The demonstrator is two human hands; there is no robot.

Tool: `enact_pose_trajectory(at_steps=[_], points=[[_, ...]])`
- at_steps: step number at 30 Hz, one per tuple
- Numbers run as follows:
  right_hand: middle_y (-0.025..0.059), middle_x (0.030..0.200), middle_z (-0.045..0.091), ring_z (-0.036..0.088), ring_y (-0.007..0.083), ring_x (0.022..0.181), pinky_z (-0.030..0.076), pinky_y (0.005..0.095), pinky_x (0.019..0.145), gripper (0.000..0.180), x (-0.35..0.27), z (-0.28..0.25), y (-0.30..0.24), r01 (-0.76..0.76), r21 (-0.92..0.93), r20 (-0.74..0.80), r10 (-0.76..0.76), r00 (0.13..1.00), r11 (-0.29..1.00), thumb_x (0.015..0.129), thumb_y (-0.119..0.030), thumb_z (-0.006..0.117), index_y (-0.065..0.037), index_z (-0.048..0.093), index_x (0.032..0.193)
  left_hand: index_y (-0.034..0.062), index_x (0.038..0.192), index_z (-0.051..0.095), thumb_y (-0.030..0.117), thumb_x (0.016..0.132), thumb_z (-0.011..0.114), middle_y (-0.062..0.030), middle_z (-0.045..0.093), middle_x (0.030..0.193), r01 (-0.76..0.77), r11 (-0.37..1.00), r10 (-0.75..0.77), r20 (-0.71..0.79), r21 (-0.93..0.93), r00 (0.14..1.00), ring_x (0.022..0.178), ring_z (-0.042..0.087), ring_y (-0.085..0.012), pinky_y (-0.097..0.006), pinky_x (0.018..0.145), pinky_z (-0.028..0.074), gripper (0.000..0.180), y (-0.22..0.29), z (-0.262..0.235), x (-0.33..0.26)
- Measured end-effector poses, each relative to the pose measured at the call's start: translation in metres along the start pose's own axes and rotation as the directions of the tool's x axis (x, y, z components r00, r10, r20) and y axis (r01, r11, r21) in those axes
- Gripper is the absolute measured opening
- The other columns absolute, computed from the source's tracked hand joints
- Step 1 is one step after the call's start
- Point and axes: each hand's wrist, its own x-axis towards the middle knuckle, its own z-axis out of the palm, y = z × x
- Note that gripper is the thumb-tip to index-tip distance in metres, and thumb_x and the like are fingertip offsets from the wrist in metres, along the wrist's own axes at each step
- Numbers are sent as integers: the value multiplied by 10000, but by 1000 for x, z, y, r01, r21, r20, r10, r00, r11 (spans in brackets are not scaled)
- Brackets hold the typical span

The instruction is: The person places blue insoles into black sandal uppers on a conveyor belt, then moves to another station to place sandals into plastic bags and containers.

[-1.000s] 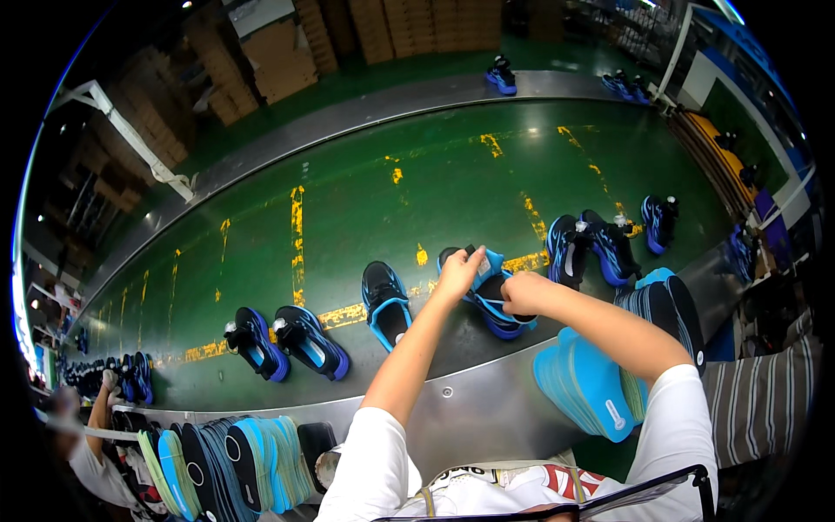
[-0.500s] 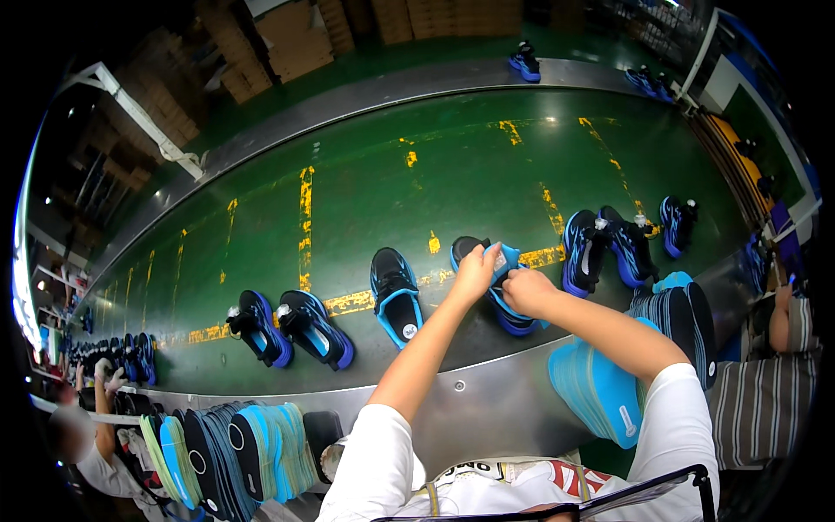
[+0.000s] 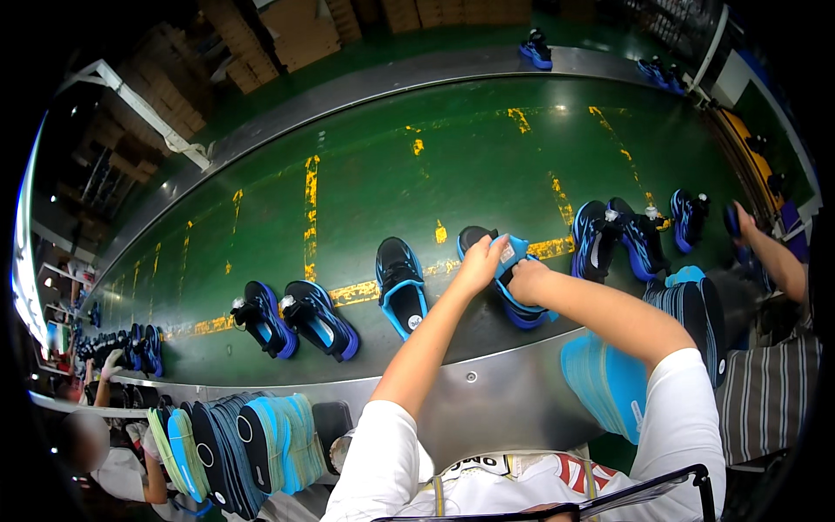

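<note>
A black and blue sneaker (image 3: 474, 237) lies on the green conveyor belt in front of me, its toe pointing away. My left hand (image 3: 484, 261) pinches the sneaker's light-blue tongue, which carries a small pale label, and holds it up. My right hand (image 3: 532, 283) reaches into the shoe opening, its fingers hidden inside. To the left lies another sneaker (image 3: 400, 278), with light-blue lining and a round white mark inside. Close to my right forearm, bundles of light-blue insoles (image 3: 600, 383) and black insoles (image 3: 691, 317) stand on the metal edge.
A pair of sneakers (image 3: 320, 322) lies farther left, and several more (image 3: 635, 235) lie right. Stacked insoles (image 3: 283, 439) line the near left edge. One co-worker's arm (image 3: 778, 261) reaches in at right; another co-worker (image 3: 122, 470) is at far left. Cardboard boxes (image 3: 296, 35) stand beyond the belt.
My right hand has gone deeper into the shoe opening, while my left hand stays on the tongue. A co-worker's arm at right has reached out over the belt with a dark shoe.
</note>
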Motion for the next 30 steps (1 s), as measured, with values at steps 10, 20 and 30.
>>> enact_pose_trajectory(at_steps=[10,20,30], points=[[172,913,584,570,310,850,459,351,695,235,13,-3,3,109,36,10,-109,994,993,636,-49,547,-22,624,856,-31,837,501,358,791,526,-124,543,694,8,988,-22,-86,-157,996,672,521,-199,-296,595,405,393,-9,6,3],[229,1056,503,488,336,982,378,381,850,340,37,33,33,149,387,-132,-105,986,910,695,-65,474,8,527,1023,-4,984,513,333,781,521,-200,552,927,-164,967,204,-209,196,956,856,530,-353,-365,723,428,394,24,38,-18],[211,1126,462,464,318,1027,363,376,871,374,72,25,22,-60,471,-102,122,987,880,717,-78,460,-11,491,1083,-32,976,455,240,788,528,-141,531,707,-436,726,551,-72,531,831,622,522,-301,-371,548,407,338,9,33,-22]])
